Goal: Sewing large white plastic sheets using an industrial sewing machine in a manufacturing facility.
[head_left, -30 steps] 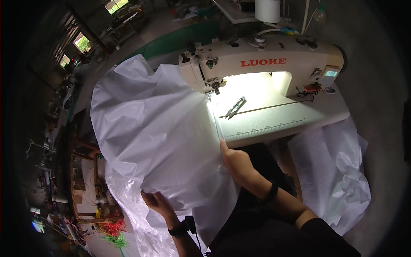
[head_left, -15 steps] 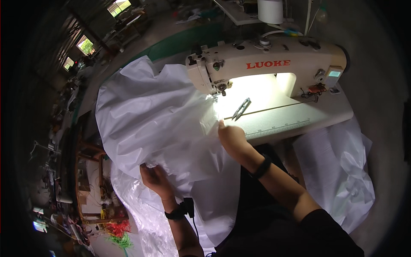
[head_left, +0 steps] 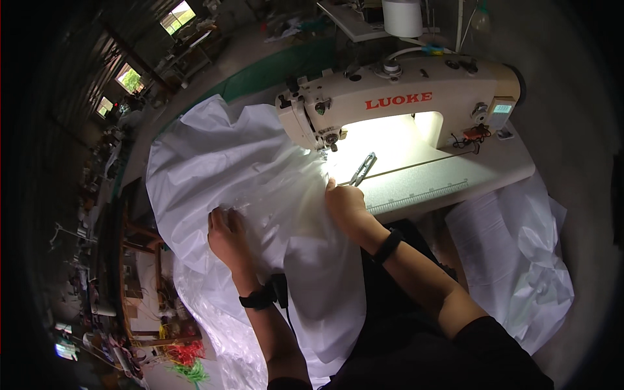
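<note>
A large white plastic-like sheet (head_left: 195,156) lies creased across the left of the sewing machine (head_left: 403,101), its right edge running under the lit needle area. My right hand (head_left: 348,207) is closed at that edge, just in front of the presser foot, pinching the sheet. Farther left, my left hand (head_left: 227,240) rests on the sheet with its fingers stretched out and slightly apart. Small thread snips (head_left: 364,169) lie on the machine bed (head_left: 448,175), just beyond my right hand.
More white sheeting (head_left: 513,253) hangs at the right of the bed. A white thread cone (head_left: 402,18) stands behind the machine. Clear plastic (head_left: 227,351) drapes at lower left, near a wooden frame (head_left: 159,260) and red and green strands (head_left: 188,354).
My left hand has moved forward over the sheet, and its fingers have loosened from a bunched grip. The right hand stays at the edge near the needle. The view has shifted slightly.
</note>
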A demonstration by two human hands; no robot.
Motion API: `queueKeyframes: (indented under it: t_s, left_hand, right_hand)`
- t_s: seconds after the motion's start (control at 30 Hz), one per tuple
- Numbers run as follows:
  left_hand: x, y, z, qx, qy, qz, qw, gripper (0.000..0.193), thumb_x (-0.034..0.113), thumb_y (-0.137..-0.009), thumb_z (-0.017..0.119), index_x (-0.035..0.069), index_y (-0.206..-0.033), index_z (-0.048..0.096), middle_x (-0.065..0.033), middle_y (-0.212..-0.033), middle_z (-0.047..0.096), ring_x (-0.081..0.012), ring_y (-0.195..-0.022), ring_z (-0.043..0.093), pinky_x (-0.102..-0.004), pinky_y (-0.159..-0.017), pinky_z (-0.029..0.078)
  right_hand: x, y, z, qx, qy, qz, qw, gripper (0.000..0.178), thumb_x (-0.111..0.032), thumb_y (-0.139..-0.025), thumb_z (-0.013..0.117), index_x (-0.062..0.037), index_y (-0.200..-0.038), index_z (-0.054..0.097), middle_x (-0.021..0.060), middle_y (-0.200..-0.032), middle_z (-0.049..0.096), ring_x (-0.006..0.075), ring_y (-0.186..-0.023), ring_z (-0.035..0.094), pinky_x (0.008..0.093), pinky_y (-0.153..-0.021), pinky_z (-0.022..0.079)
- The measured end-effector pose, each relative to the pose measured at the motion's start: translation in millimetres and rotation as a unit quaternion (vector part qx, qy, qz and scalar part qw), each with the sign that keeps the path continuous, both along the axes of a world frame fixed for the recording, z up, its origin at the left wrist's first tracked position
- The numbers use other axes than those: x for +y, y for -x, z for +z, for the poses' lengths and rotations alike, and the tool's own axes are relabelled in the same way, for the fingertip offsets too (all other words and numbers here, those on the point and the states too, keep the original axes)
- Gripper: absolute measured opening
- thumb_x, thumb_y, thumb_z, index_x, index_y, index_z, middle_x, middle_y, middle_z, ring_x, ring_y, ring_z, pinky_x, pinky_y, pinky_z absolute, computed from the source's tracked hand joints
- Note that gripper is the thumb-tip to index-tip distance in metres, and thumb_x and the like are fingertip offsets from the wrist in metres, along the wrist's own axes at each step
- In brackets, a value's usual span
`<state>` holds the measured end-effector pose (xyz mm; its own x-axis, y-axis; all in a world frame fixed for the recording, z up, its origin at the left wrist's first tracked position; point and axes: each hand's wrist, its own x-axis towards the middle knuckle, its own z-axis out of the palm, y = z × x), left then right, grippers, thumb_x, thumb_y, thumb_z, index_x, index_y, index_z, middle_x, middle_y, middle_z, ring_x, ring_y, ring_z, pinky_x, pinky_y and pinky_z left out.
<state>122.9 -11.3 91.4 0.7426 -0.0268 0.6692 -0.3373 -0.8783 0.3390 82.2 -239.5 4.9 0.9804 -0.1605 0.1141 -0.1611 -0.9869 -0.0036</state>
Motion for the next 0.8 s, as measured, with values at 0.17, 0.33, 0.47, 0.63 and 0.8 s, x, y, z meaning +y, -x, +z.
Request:
queueKeyframes:
  t_s: [0.17, 0.33, 0.47, 0.63, 0.8]
  left_hand:
    - [-63.0, 53.5, 44.1, -0.081, -0.094, 0.108, 0.986, 0.063, 0.012, -0.075, 0.074, 0.011, -0.133, 0.052, -0.0130, -0.131, 0.057, -0.0342, -0.121, 0.051, -0.0440, -0.097, 0.043]
    - [-132.2, 42.6, 6.3, 0.014, -0.113, -0.354, 0.928, 0.028, 0.009, -0.086, 0.062, 0.002, -0.112, 0.066, -0.0165, -0.107, 0.068, -0.0328, -0.095, 0.066, -0.0394, -0.083, 0.052]
    - [-133.6, -9.3, -61.3, -0.015, -0.288, -0.299, 0.910, 0.031, 0.015, -0.088, 0.058, 0.008, -0.117, 0.066, -0.0080, -0.127, 0.063, -0.0249, -0.108, 0.063, -0.0363, -0.083, 0.051]
    - [-143.8, -10.6, -37.6, 0.029, -0.311, -0.161, 0.936, 0.032, 0.016, -0.085, 0.058, 0.012, -0.116, 0.067, -0.0016, -0.124, 0.061, -0.0213, -0.108, 0.059, -0.0385, -0.086, 0.046]
    - [-140.4, -10.0, -38.9, 0.010, -0.325, -0.089, 0.941, 0.019, 0.015, -0.084, 0.057, 0.013, -0.100, 0.067, -0.0017, -0.101, 0.061, -0.0202, -0.098, 0.059, -0.0390, -0.083, 0.045]
  right_hand:
    - [-16.5, -9.6, -27.3, -0.002, -0.091, -0.050, 0.995, 0.040, -0.009, -0.095, 0.049, 0.0060, -0.131, 0.051, 0.0071, -0.068, 0.068, 0.0231, -0.055, 0.066, 0.0361, -0.043, 0.048]
    - [5.1, 7.2, -14.8, 0.019, -0.088, -0.002, 0.996, 0.036, -0.014, -0.098, 0.043, 0.0060, -0.124, 0.056, 0.0105, -0.067, 0.069, 0.0264, -0.058, 0.068, 0.0403, -0.046, 0.050]
    - [2.9, 4.2, -29.9, -0.026, -0.143, -0.004, 0.989, 0.037, -0.019, -0.100, 0.038, 0.0056, -0.115, 0.059, 0.0139, -0.068, 0.069, 0.0302, -0.059, 0.067, 0.0455, -0.049, 0.052]
    - [-7.7, 5.3, -13.7, 0.010, -0.174, -0.047, 0.984, 0.036, -0.015, -0.100, 0.037, 0.0044, -0.124, 0.055, 0.0149, -0.070, 0.069, 0.0311, -0.066, 0.069, 0.0434, -0.055, 0.053]
    - [-17.8, 15.9, -0.8, 0.005, -0.201, 0.000, 0.980, 0.039, -0.011, -0.096, 0.041, 0.0044, -0.132, 0.048, 0.0158, -0.076, 0.070, 0.0319, -0.068, 0.069, 0.0446, -0.058, 0.053]
